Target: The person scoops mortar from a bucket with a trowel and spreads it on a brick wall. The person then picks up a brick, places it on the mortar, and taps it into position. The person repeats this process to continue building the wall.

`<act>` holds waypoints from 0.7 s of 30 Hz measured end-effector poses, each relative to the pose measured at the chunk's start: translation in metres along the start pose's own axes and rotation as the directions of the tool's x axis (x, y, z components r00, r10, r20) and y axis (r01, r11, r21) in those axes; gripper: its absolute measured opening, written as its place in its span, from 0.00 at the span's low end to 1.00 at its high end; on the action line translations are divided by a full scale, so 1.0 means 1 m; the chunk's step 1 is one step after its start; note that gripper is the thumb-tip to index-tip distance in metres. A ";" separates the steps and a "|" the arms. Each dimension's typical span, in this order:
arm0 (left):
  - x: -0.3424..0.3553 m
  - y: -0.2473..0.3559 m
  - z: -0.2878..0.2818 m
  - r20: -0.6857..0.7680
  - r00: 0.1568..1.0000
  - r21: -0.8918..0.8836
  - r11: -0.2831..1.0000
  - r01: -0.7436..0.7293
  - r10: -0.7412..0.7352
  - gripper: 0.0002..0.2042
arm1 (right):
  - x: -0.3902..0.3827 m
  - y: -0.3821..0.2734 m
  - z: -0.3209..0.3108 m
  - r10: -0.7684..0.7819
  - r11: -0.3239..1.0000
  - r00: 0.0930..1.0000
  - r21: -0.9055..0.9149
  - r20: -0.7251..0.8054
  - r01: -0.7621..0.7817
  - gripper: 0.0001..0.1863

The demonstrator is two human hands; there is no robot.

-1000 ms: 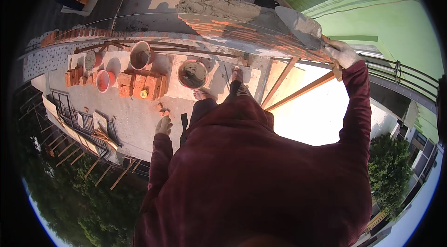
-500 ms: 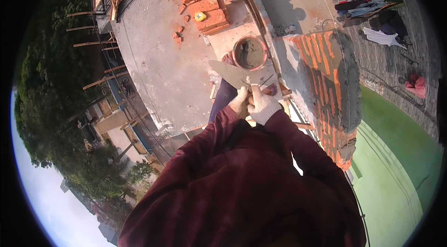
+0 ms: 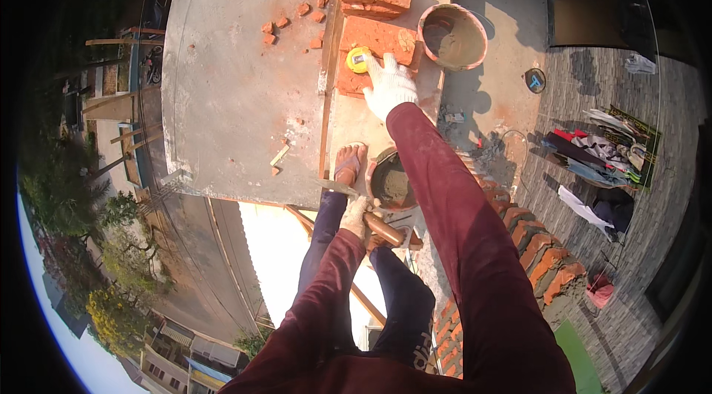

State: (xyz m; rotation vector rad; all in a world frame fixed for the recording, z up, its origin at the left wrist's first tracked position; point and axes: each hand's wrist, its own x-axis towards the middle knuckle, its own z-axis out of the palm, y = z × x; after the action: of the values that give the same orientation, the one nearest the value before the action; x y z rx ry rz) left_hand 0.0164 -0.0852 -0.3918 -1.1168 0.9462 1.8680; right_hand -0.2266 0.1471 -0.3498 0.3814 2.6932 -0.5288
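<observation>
My left hand (image 3: 354, 217), in a white glove, is closed round a trowel with a brown wooden handle (image 3: 384, 228). Its blade (image 3: 335, 186) appears almost edge-on beside my sandalled foot. Stretched far forward, my gloved right hand (image 3: 390, 87) lies over the front of a stack of orange bricks (image 3: 380, 36). Its fingers are apart, and the fingertips come close to a yellow tape measure (image 3: 357, 60) on top of the stack. Whether they touch it I cannot tell. A mortar bucket (image 3: 394, 185) stands near the trowel, partly hidden by my right sleeve.
A second mortar bucket (image 3: 454, 36) stands right of the bricks. Broken brick pieces (image 3: 303, 10) lie on the concrete slab (image 3: 237, 97) at left. The slab ends in an edge with a drop beyond. A partly built brick wall (image 3: 545, 257) runs at lower right; laundry (image 3: 597, 149) hangs past it.
My hands were together at the trowel; my right hand has let go and reached forward to the bricks. The trowel stays in my left hand, lower and turned. The view has shifted.
</observation>
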 end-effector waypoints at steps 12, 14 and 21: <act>0.010 0.015 0.058 0.021 0.988 0.148 0.978 0.147 -0.152 0.18 | 0.116 0.023 0.024 -0.189 0.982 0.963 -0.056 -0.191 0.182 0.30; 0.010 0.016 0.061 0.062 0.986 0.128 0.981 0.146 -0.154 0.18 | 0.138 0.045 0.011 -0.248 0.968 0.952 -0.088 -0.180 0.235 0.31; 0.010 0.027 0.067 -0.013 0.998 -0.004 0.998 0.069 -0.069 0.15 | 0.113 0.064 0.024 -0.197 0.965 0.830 0.045 -0.522 0.257 0.31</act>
State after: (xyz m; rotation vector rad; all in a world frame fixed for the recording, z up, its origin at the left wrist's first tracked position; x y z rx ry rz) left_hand -0.0350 -0.0369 -0.3721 -1.1515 0.9006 1.8095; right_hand -0.3000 0.2159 -0.4353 0.2567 3.2664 -0.7399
